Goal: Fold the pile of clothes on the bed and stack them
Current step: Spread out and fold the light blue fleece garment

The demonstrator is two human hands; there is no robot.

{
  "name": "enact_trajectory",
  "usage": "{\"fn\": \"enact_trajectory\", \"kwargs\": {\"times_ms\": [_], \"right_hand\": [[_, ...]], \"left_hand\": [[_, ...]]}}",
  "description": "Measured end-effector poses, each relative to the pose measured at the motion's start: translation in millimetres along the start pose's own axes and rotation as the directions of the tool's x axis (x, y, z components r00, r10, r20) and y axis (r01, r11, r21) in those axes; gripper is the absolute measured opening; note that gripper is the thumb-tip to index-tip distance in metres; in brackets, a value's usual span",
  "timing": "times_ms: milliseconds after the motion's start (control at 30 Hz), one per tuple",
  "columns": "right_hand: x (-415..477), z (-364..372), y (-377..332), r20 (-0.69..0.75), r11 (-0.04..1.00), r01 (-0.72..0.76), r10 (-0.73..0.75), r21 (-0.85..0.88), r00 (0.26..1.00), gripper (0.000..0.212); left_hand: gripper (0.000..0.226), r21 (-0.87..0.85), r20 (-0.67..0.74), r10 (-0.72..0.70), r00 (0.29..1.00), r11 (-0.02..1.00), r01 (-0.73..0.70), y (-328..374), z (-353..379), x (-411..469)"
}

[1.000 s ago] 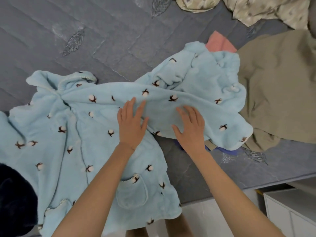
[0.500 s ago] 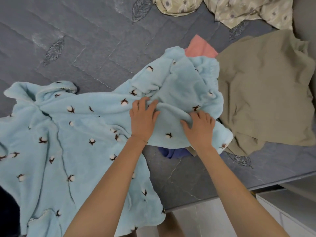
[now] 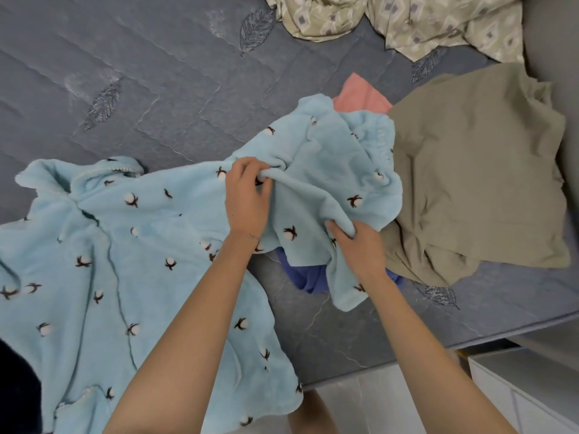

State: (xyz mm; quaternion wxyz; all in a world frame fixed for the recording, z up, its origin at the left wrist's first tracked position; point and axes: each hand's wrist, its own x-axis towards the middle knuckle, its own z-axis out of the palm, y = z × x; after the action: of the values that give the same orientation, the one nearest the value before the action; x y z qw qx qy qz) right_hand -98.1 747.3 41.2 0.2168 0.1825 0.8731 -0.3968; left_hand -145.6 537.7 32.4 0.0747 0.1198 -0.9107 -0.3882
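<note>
We gripped the light-blue fleece robe (image 3: 125,261) with both hands. Our left hand (image 3: 246,202) curled round a bunched fold near its middle, and our right hand (image 3: 357,249) clenched another fold nearer us. A loose end of the robe hung over a dark blue garment (image 3: 305,277). The robe lay spread across the grey quilted bed (image 3: 156,89), its hem draped past the near edge at the left. On the right an olive garment (image 3: 470,183) touched the robe, with a pink cloth (image 3: 363,92) showing between them. A patterned sheet (image 3: 407,23) lay bunched at the far side. Bare quilt lay open beyond the robe and between our forearms. A white cabinet (image 3: 532,396) stood just off the bed's near right edge.
</note>
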Motion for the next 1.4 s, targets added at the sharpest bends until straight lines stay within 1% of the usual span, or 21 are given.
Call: {"fn": "enact_trajectory", "kwargs": {"times_ms": [67, 100, 200, 267, 300, 367, 433, 500, 533, 600, 633, 667, 733, 800, 867, 933, 967, 1067, 1167, 1300, 1400], "right_hand": [[-2, 11, -12, 0.025, 0.994, -0.011, 0.009, 0.108, 1.0, 0.048], [-3, 17, -17, 0.033, 0.987, -0.024, 0.019, 0.157, 0.999, 0.05], [-12, 36, -36, 0.069, 0.956, -0.073, 0.055, 0.286, 0.996, 0.051], [-22, 51, -49, 0.087, 0.936, -0.089, 0.062, 0.341, 0.994, 0.054], [-27, 60, -57, 0.097, 0.926, -0.09, 0.059, 0.366, 0.994, 0.055], [-38, 81, -71, 0.115, 0.909, -0.087, 0.043, 0.408, 0.992, 0.042], [-52, 102, -85, 0.138, 0.902, -0.088, 0.032, 0.423, 0.99, 0.027], [-68, 127, -99, 0.215, 0.87, -0.121, 0.018, 0.478, 0.976, 0.023], [-77, 142, -106, 0.268, 0.845, -0.151, 0.01, 0.514, 0.963, 0.022], [-96, 177, -120, 0.328, 0.827, -0.164, -0.026, 0.538, 0.944, 0.021], [-104, 196, -127, 0.34, 0.829, -0.153, -0.047, 0.538, 0.939, 0.021], [-113, 216, -133, 0.351, 0.831, -0.142, -0.068, 0.539, 0.934, 0.021], [-129, 253, -144, 0.393, 0.827, -0.142, -0.101, 0.543, 0.914, 0.027], [-141, 284, -153, 0.42, 0.879, -0.06, -0.165, 0.472, 0.892, 0.035], [-147, 312, -159, 0.401, 0.961, 0.153, -0.238, 0.232, 0.885, 0.043], [-146, 336, -163, 0.336, 0.939, 0.343, -0.316, -0.02, 0.887, 0.049], [-144, 348, -164, 0.311, 0.92, 0.376, -0.328, -0.107, 0.892, 0.053], [-141, 376, -169, 0.287, 0.901, 0.344, -0.267, -0.264, 0.92, 0.062], [-144, 397, -173, 0.26, 0.88, 0.323, -0.241, -0.347, 0.935, 0.066], [-151, 413, -175, 0.241, 0.854, 0.313, -0.228, -0.415, 0.943, 0.069], [-153, 418, -176, 0.246, 0.832, 0.286, -0.186, -0.475, 0.951, 0.071]], "left_hand": [[0.032, -0.028, 0.096, -0.023, 0.995, 0.999, 0.026, -9, -6, -8], [0.035, -0.033, 0.096, -0.012, 0.995, 0.999, 0.015, -13, -11, -14], [0.02, -0.127, 0.045, 0.011, 0.999, 0.992, -0.005, -19, -30, -40], [0.011, -0.283, 0.208, -0.064, 0.976, 0.951, 0.123, -22, -44, -60], [0.014, -0.349, 0.332, -0.091, 0.939, 0.913, 0.212, -25, -50, -69], [0.025, -0.415, 0.491, -0.113, 0.864, 0.842, 0.346, -36, -62, -83], [0.037, -0.46, 0.545, -0.163, 0.823, 0.763, 0.455, -52, -79, -92], [0.037, -0.477, 0.597, -0.225, 0.77, 0.672, 0.566, -71, -104, -96], [0.041, -0.46, 0.629, -0.235, 0.741, 0.656, 0.598, -84, -116, -98], [0.058, -0.404, 0.656, -0.249, 0.712, 0.681, 0.611, -114, -142, -105], [0.063, -0.385, 0.642, -0.269, 0.717, 0.696, 0.606, -130, -154, -108], [0.063, -0.358, 0.612, -0.298, 0.733, 0.722, 0.593, -148, -165, -110], [0.05, -0.281, 0.513, -0.379, 0.77, 0.774, 0.568, -181, -191, -111], [0.033, -0.223, 0.368, -0.492, 0.789, 0.778, 0.588, -215, -220, -106], [0.029, -0.27, 0.246, -0.556, 0.794, 0.748, 0.607, -249, -250, -98], [0.03, -0.329, 0.181, -0.565, 0.805, 0.737, 0.591, -277, -276, -90], [0.028, -0.347, 0.169, -0.568, 0.805, 0.73, 0.588, -288, -289, -87], [0.026, -0.355, 0.086, -0.568, 0.819, 0.751, 0.558, -319, -315, -79], [0.011, -0.341, 0.017, -0.568, 0.823, 0.77, 0.539, -345, -331, -69], [0.037, -0.369, 0.048, -0.609, 0.791, 0.725, 0.581, -363, -336, -70], [0.056, -0.365, 0.107, -0.571, 0.814, 0.739, 0.567, -371, -333, -79]]}}
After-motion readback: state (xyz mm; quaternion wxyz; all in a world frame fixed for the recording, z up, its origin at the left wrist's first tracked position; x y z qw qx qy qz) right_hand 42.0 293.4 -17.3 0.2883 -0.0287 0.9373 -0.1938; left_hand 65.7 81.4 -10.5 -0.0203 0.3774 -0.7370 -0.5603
